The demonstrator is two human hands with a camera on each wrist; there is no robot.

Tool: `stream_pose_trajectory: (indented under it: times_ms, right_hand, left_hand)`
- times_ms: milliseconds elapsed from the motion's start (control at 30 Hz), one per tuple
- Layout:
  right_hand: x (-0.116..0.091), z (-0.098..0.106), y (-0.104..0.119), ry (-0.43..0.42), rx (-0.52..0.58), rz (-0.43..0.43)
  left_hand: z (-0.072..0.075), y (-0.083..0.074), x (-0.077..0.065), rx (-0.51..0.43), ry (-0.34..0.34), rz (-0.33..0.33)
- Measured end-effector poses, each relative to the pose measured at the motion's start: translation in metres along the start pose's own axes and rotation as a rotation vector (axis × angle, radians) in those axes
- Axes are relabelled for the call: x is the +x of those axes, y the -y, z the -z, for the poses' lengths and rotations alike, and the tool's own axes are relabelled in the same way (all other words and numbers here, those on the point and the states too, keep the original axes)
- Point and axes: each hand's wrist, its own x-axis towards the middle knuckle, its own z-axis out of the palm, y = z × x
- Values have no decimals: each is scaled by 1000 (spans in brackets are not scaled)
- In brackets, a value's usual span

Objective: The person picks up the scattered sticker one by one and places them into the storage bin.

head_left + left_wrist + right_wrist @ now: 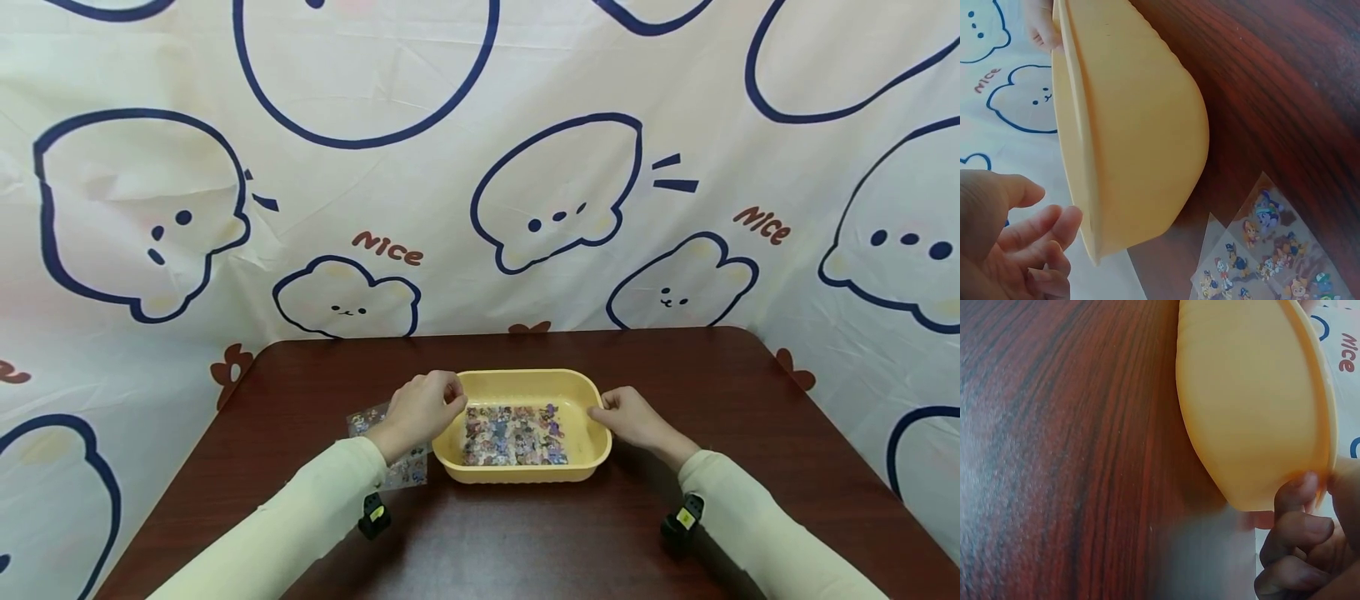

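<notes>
A yellow plastic basin point(521, 475) stands on the table, and several clear sheets printed with small cartoon figures point(513, 437) lie inside it. At its right end my right hand point(636, 419) pinches the rim; the right wrist view shows the thumb inside and curled fingers point(1297, 494) against the outer wall. My left hand point(426, 404) is beside the left end, fingers loosely bent. In the left wrist view a gap shows between its thumb and index finger, with a fingertip point(1072, 219) right at the rim. More cartoon sheets point(1285, 250) lie on the table under the left forearm.
The table point(517, 542) is dark reddish-brown wood with rounded far corners. A white cloth point(442, 192) printed with blue-outlined cartoon characters hangs behind it and at both sides. Each wrist carries a small black camera point(375, 515) over a cream sleeve.
</notes>
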Motion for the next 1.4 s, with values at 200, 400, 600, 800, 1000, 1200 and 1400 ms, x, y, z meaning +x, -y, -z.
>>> stream_pose_trajectory:
  times_ms: [200, 400, 600, 800, 1000, 1200, 1400]
  right_hand:
    - [-1, 0, 1, -6, 0, 1]
    - [-2, -1, 1, -13, 3, -2]
    - [-3, -2, 2, -17, 19, -11]
    - [-3, -3, 3, -31, 10, -22]
    - [-4, -3, 5, -44, 0, -28]
    - [-4, -3, 6, -43, -5, -29]
    - [-3, -3, 5, -46, -13, -34]
  left_hand:
    - [3, -2, -1, -18, -6, 4]
    - [5, -2, -2, -31, -11, 25]
    - [4, 1, -3, -40, -9, 42]
    - [6, 5, -5, -56, -21, 55]
    - [10, 8, -7, -69, -32, 73]
    - [16, 12, -7, -73, -43, 83]
    - [20, 20, -8, -80, -48, 77]
